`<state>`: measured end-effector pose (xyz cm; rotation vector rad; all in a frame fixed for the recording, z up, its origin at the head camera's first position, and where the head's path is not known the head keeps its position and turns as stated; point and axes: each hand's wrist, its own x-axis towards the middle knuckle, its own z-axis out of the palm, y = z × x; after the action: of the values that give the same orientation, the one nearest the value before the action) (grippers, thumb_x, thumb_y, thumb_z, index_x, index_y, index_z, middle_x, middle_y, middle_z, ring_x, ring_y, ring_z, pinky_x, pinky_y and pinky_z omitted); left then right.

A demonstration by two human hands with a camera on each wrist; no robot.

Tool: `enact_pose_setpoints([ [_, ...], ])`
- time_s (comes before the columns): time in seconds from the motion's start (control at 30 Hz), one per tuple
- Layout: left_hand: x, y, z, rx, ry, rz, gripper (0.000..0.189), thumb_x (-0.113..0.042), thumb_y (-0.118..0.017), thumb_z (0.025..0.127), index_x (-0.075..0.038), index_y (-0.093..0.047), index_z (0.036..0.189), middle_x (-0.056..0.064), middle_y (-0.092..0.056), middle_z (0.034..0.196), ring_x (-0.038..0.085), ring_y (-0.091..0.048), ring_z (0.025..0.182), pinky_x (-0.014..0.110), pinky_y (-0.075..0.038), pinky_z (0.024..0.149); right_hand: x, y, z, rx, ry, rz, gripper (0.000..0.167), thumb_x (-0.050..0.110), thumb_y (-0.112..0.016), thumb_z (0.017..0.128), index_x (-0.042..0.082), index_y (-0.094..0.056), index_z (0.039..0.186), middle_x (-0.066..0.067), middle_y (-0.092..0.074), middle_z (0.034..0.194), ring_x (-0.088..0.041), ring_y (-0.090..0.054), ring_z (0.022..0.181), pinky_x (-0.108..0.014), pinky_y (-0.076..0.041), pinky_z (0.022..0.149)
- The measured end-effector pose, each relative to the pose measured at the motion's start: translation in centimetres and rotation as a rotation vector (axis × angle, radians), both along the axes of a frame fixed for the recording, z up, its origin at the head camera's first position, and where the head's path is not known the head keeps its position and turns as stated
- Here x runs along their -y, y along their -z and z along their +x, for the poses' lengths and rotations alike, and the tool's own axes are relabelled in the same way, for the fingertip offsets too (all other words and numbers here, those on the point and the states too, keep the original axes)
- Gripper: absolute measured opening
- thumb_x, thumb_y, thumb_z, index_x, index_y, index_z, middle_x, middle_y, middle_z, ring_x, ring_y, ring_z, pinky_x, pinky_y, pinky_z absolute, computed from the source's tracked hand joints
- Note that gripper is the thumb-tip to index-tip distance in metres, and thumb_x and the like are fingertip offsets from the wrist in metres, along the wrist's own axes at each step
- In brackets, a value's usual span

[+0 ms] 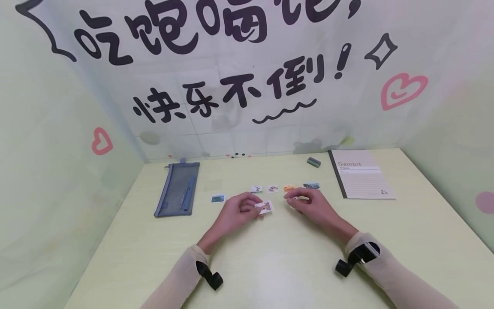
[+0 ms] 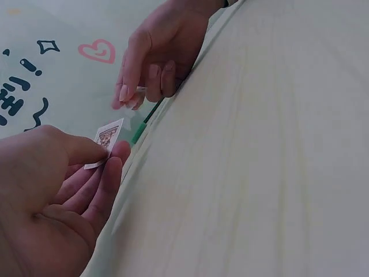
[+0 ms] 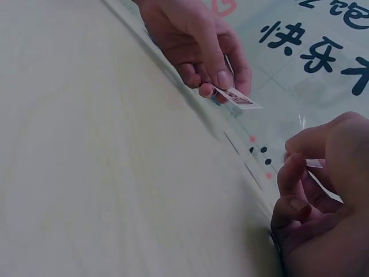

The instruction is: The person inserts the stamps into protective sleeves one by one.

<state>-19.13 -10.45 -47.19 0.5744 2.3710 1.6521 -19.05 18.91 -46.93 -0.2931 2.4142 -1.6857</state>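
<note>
My left hand point(image 1: 242, 209) pinches a small white-bordered card point(image 1: 264, 207) with a brownish picture, thumb on its face, held above the table. To its right, my right hand point(image 1: 310, 204) has its fingers curled, with a small pale, partly see-through piece point(image 2: 132, 107) at the fingertips; its kind cannot be made out. Beyond the hands lies a loose row of similar small picture cards: a blue one point(image 1: 218, 198) at the left, two whitish cards, an orange card point(image 1: 289, 188) and a dark blue card point(image 1: 311, 186) at the right.
A blue mesh zip pouch point(image 1: 175, 191) with a blue pen inside lies at the left. A notebook point(image 1: 362, 174) with a dark spine is at the right, and a small dark green cylinder-like object point(image 1: 314, 162) lies near the back. Printed cloth walls enclose the table point(image 1: 266, 270).
</note>
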Motion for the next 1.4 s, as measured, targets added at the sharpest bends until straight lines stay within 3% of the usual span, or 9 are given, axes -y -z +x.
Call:
enact_pose_setpoints([
  [0.2,0.2,0.8,0.6,0.038,-0.023,0.047,0.018,-0.015,-0.074,0.105,-0.014,-0.074,0.123,0.009,-0.083,0.105,0.019,-0.082,0.092,0.025,-0.063,0.081,0.0,0.4,1.2,0.042,-0.035,-0.030,0.029,0.037,-0.076,0.104,0.011,-0.078,0.118,-0.009,-0.075,0.123,-0.012,-0.061,0.075,-0.023,-0.047,0.067],
  [0.4,0.5,1.3,0.5,0.072,-0.041,0.114,0.019,-0.018,-0.073,0.106,-0.015,-0.073,0.125,0.011,-0.083,0.099,0.022,-0.081,0.085,0.028,-0.064,0.078,1.0,0.5,1.3,0.036,-0.020,-0.024,0.026,0.036,-0.082,0.098,0.014,-0.080,0.112,-0.006,-0.075,0.121,-0.016,-0.072,0.088,-0.024,-0.056,0.077],
  [0.53,0.4,1.4,0.3,0.077,-0.035,0.123,0.019,-0.020,-0.074,0.106,-0.015,-0.073,0.124,0.009,-0.083,0.098,0.020,-0.081,0.083,0.028,-0.064,0.076,1.3,0.4,1.2,0.041,-0.001,-0.013,0.023,0.035,-0.086,0.095,0.017,-0.083,0.109,-0.004,-0.078,0.118,-0.017,-0.074,0.086,-0.023,-0.056,0.076],
  [0.77,0.3,1.1,0.1,0.071,-0.016,0.128,0.020,-0.024,-0.075,0.105,-0.011,-0.074,0.121,0.010,-0.083,0.096,0.020,-0.080,0.083,0.028,-0.063,0.074,0.7,0.2,1.1,0.019,-0.040,0.014,0.025,0.032,-0.084,0.097,0.011,-0.083,0.110,-0.009,-0.082,0.104,-0.014,-0.066,0.080,-0.022,-0.053,0.073],
  [1.1,0.2,1.0,0.1,0.087,-0.027,0.133,0.021,-0.030,-0.076,0.105,-0.015,-0.075,0.120,0.010,-0.083,0.089,0.021,-0.078,0.078,0.028,-0.062,0.072,0.3,0.3,0.9,0.042,-0.072,0.009,0.026,0.034,-0.082,0.099,0.012,-0.083,0.111,-0.006,-0.083,0.101,-0.013,-0.067,0.081,-0.022,-0.053,0.075],
  [1.4,0.1,1.1,0.4,0.096,-0.035,0.108,0.023,-0.034,-0.076,0.104,-0.017,-0.075,0.119,0.007,-0.082,0.083,0.019,-0.074,0.072,0.026,-0.058,0.067,0.3,0.6,0.9,0.067,-0.047,0.038,0.028,0.039,-0.082,0.098,0.014,-0.083,0.110,-0.003,-0.082,0.101,-0.013,-0.065,0.083,-0.022,-0.050,0.074],
])
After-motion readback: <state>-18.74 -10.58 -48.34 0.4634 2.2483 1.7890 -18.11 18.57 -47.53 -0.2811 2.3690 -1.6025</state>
